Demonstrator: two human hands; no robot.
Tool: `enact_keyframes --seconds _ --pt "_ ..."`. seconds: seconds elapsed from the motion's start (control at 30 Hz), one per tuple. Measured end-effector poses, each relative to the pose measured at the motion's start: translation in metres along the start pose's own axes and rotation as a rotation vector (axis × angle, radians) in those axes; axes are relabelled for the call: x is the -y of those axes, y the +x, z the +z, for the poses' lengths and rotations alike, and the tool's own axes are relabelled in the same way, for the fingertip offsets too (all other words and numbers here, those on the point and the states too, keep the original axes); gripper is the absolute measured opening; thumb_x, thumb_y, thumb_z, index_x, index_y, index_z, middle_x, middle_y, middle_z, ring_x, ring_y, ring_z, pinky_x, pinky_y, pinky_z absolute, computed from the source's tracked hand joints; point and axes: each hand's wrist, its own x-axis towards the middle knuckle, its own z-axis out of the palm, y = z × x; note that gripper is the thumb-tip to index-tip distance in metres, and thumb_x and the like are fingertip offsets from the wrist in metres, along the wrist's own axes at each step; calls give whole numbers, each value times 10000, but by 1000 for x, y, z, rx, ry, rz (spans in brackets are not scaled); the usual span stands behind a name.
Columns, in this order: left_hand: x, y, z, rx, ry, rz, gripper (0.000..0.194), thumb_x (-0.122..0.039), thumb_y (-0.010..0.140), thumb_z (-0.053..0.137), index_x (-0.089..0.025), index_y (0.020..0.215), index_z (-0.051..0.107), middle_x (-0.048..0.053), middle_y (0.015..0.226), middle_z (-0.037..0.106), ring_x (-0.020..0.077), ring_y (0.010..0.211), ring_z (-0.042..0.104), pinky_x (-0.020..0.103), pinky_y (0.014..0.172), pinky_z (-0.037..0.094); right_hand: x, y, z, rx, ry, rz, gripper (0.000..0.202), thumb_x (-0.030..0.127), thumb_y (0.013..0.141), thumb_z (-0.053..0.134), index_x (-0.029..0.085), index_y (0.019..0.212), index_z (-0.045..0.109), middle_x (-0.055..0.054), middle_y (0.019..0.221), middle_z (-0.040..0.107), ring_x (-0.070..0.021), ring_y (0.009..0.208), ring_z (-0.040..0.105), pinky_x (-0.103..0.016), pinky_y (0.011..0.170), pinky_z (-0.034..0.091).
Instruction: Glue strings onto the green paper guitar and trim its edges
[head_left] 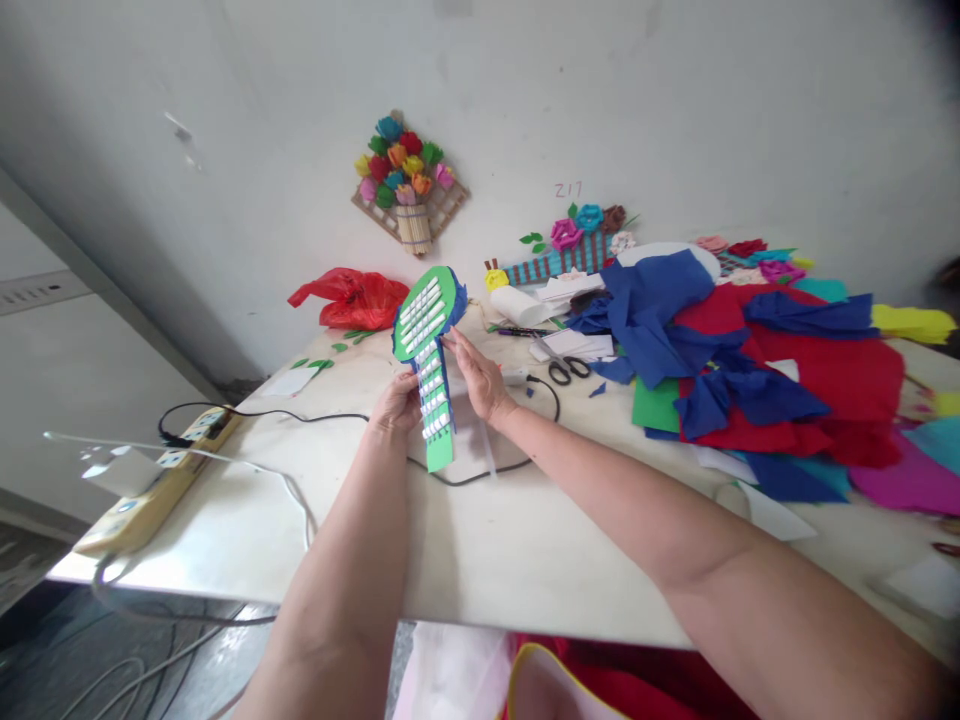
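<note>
A paddle-shaped paper craft [429, 318] is held tilted above the table, green with white paper strips in a lattice on its round head and short white rolls down its handle. Ruffled blue crepe paper runs along its edge. My left hand [397, 402] grips the handle from the left, its fingers partly hidden behind it. On the other side, my right hand [480, 378] lies with stretched fingers against the blue edge just below the head. Close behind my right hand is a white tool [514, 377] with a black cord, partly hidden, perhaps a glue gun.
Black-handled scissors [568, 370] lie right of my hands, beside heaped blue crepe paper [660, 300] and red sheets [840, 370]. A power strip [161, 480] with cords occupies the left edge. A red plastic bag [356, 300] sits by the wall, below a paper flower decoration [412, 225].
</note>
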Motion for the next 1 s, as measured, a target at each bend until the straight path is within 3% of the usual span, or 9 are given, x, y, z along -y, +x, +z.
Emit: enact_keyframes --seconds 0.23,0.43,0.57,0.8,1.0 --pt "1 1 -1 -10 32 2 186 -32 639 588 -130 797 601 8 575 634 122 481 597 239 568 520 -1 2 -1 25 52 10 516 483 925 245 238 1349 411 -26 1241 582 -143 1191 500 -344 1047 349" --pt "2 1 1 -30 -13 -3 109 -14 643 592 -109 696 597 22 557 630 111 458 580 209 503 492 -5 3 0 -58 123 64 554 510 914 257 201 1346 413 -43 1213 602 -144 1188 502 -332 1047 351" --pt "1 1 1 -12 -20 -3 92 -18 658 609 -104 690 604 25 562 628 114 465 584 217 528 500 -3 1 1 -29 79 37 538 504 920 243 221 1340 425 -36 1187 620 -151 1169 519 -343 1033 366" --pt "1 5 -3 -103 -58 56 172 -1 695 537 -120 783 625 31 649 673 143 553 623 289 651 530 -1 -3 2 45 -29 -40 508 459 934 230 251 1374 375 -10 1242 582 -149 1201 491 -344 1035 359" --pt "-1 8 -3 -220 -130 152 201 33 706 510 -138 747 607 9 656 672 117 577 633 245 696 522 4 -6 1 101 -43 -77 485 434 928 257 240 1330 448 -8 1167 632 -157 1158 530 -340 1014 369"
